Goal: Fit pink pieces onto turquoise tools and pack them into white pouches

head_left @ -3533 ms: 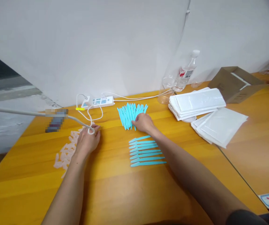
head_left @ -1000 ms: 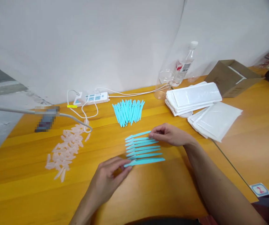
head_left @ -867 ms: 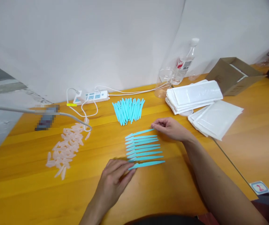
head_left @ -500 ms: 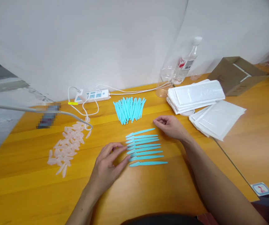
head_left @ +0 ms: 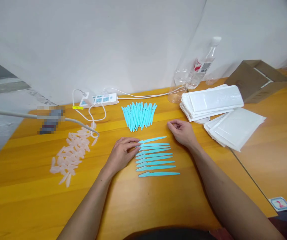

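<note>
Several thin turquoise plastic sticks (head_left: 156, 156) lie in a neat row, side by side, on the orange table (head_left: 146, 206). My left hand (head_left: 122, 153) rests flat at the row's left ends, fingertips touching the tips of the upper sticks. My right hand (head_left: 182, 132) lies just right of the row's top stick, fingers loosely curled, holding nothing. Farther back sits a fanned bundle of the same turquoise sticks (head_left: 139, 115).
A heap of pale pink caps (head_left: 71, 153) lies at the left. Behind are a white power strip (head_left: 98, 99) with cables, a plastic bottle (head_left: 203, 65), stacks of white pouches (head_left: 212, 101) and an open cardboard box (head_left: 257, 80).
My left hand slid from the bottom stick up along the row's left ends to the top ones. My right hand drew back slightly from the top stick. The view shifted a little.
</note>
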The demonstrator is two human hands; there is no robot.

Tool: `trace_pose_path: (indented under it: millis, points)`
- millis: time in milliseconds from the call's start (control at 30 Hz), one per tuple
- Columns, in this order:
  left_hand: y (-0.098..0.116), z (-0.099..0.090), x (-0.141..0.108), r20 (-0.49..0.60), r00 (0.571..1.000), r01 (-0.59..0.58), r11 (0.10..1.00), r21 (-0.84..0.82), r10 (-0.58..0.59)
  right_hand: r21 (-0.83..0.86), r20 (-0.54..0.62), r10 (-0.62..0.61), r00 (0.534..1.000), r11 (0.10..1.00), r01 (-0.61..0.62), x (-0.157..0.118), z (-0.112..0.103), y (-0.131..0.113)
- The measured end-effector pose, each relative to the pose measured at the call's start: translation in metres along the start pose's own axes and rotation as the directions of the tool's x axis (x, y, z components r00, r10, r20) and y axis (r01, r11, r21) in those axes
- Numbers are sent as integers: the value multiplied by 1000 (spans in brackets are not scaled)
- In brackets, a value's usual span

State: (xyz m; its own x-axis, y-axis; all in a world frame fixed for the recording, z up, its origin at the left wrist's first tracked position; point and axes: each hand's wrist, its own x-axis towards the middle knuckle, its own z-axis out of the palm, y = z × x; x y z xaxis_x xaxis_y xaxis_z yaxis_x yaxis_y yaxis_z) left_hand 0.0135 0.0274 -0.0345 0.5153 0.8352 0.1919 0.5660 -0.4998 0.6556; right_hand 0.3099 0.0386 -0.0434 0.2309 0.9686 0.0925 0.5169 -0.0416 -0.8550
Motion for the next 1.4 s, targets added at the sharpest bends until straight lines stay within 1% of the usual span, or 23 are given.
trace_pose_path:
  millis: [167, 300, 400, 567, 800, 900, 967, 1000, 1067, 1100, 1133, 1167, 1200, 1233, 1267, 1300, 1333, 1400]
  points:
    - [5, -4, -7, -19, 1000, -5, 1000, -18, 5, 27, 5, 7, 1000, 1000, -7, 0, 0, 3]
    - [7, -10, -18, 4, 998, -55, 997, -48, 55, 47, 7, 15, 1000, 999, -15, 0, 0, 4]
    - [7, -11, -23, 29, 998, -54, 998, -39, 56, 31, -2, 10, 1000, 999, -10, 0, 0, 3]
    - [6, -9, -23, 47, 997, -51, 998, -42, 53, 20, -16, 0, 1000, 1000, 0, 0, -1, 0]
    - [5, -9, -24, 62, 998, -32, 999, -27, 34, 23, -21, -9, 1000, 1000, 10, 0, 3, 5]
    - [5, -9, -24, 49, 998, -38, 999, -26, 39, 14, -1, -6, 1000, 1000, 6, -1, -1, -2]
    - [5, -10, -24, 15, 999, -39, 998, -44, 40, -45, -13, -21, 1000, 999, 21, -5, -15, -13]
    - [5, -11, -24, -9, 999, -39, 998, -55, 38, -107, -34, -37, 999, 994, 33, -8, -26, -18]
    - [4, -13, -23, -53, 998, -33, 997, -70, 30, -297, -146, -81, 986, 954, 35, -18, -58, -22]
    - [3, -14, -22, -70, 997, -31, 997, -73, 25, -413, -180, -103, 978, 910, 20, -24, -76, -20]
    - [3, -16, -22, -82, 996, -28, 997, -75, 21, -529, -207, -127, 970, 848, -2, -30, -96, -14]
    - [2, -17, -22, -90, 996, -25, 997, -77, 18, -642, -191, -142, 971, 767, -14, -36, -116, -5]
    - [2, -17, -21, -92, 996, -23, 996, -82, 15, -711, -185, -147, 972, 703, -29, -41, -135, 7]
    - [2, -17, -21, -94, 995, -23, 996, -90, 14, -745, -156, -123, 980, 666, -35, -46, -151, 21]
    - [3, -16, -21, -95, 995, -24, 995, -98, 15, -756, -165, -80, 983, 651, -74, -50, -164, 35]
    - [4, -15, -21, -92, 996, -24, 994, -105, 15, -755, -156, -6, 988, 646, -115, -54, -174, 47]
    - [5, -14, -21, -87, 996, -23, 993, -112, 14, -744, -151, 80, 985, 647, -167, -57, -181, 58]
    - [8, -12, -21, -68, 998, -16, 992, -123, 7, -715, -133, 188, 973, 662, -225, -60, -186, 72]
